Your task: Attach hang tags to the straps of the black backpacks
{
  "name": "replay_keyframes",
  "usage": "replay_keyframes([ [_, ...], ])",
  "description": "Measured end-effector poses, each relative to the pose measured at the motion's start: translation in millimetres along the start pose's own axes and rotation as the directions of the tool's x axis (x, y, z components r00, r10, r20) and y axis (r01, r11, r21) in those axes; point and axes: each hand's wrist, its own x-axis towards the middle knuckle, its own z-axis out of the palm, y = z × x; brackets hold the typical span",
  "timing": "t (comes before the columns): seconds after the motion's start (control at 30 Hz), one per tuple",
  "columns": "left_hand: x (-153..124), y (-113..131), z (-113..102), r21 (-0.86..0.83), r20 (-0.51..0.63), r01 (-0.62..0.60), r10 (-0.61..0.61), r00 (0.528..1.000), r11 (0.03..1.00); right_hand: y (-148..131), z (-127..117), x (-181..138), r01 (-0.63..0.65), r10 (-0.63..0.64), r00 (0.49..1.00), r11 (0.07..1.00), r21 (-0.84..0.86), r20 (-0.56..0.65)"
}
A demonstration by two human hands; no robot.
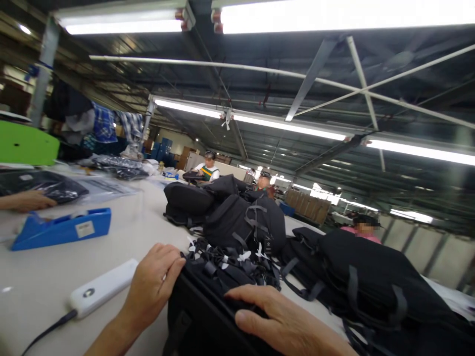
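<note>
A black bag [208, 316] stands in front of me at the table's near side, its lower part out of frame. My left hand [154, 277] is closed on its upper left corner, thumb and fingers pinching the edge. Along the same top edge, my right hand [285, 319] grips the bag with the thumb on the near side and the fingers over the top. Just beyond the bag lies a heap of black straps [237, 264] with white tags. To the left of my left hand is a white elongated box [107, 284] with a round button and a dark cable.
Several black backpacks [230, 217] are piled behind the straps, and more black bags [371, 277] lie at right. A blue tape dispenser [65, 230] stands on the left. Near it, another person's hand [33, 200] touches a plastic-wrapped black item [63, 187]. Other people are farther back.
</note>
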Motion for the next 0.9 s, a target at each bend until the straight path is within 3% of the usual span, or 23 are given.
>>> replay_keyframes([
  [0.13,-12.0,25.6,3.2,0.031,0.102,-0.154,0.15,0.983,0.988,-1.8,3.2,2.3,0.055,-0.055,0.998,0.998,-0.012,0.004],
  [0.23,-21.3,44.1,12.4,0.01,0.143,-0.265,0.261,0.955,0.964,-3.3,12.0,2.6,0.042,-0.047,0.998,0.986,-0.162,-0.028],
  [0.33,-26.4,54.2,19.4,0.056,0.123,-0.37,0.362,0.924,0.927,-5.5,24.9,2.4,-0.062,0.001,0.992,0.879,-0.473,-0.129],
  [0.4,-29.5,58.0,21.9,0.115,0.073,-0.41,0.404,0.912,0.905,-6.8,30.8,1.5,-0.066,-0.018,0.991,0.785,-0.616,-0.129],
  [0.53,-40.0,60.6,27.3,0.199,-0.032,-0.474,0.489,0.871,0.858,-4.1,34.7,-0.4,-0.006,-0.048,0.997,0.753,-0.658,-0.064],
  [0.63,-45.7,56.7,30.5,0.185,-0.017,-0.501,0.512,0.859,0.846,2.7,35.0,3.4,-0.014,-0.065,0.994,0.713,-0.701,-0.086],
  [0.73,-43.0,53.8,24.9,0.161,0.033,-0.531,0.533,0.845,0.832,11.4,25.3,14.7,-0.025,-0.088,0.989,0.679,-0.733,-0.115],
  [0.9,-30.7,69.0,3.9,0.082,0.116,-0.652,0.642,0.758,0.754,28.8,-14.6,38.8,-0.242,-0.009,0.944,0.664,-0.708,-0.331],
])
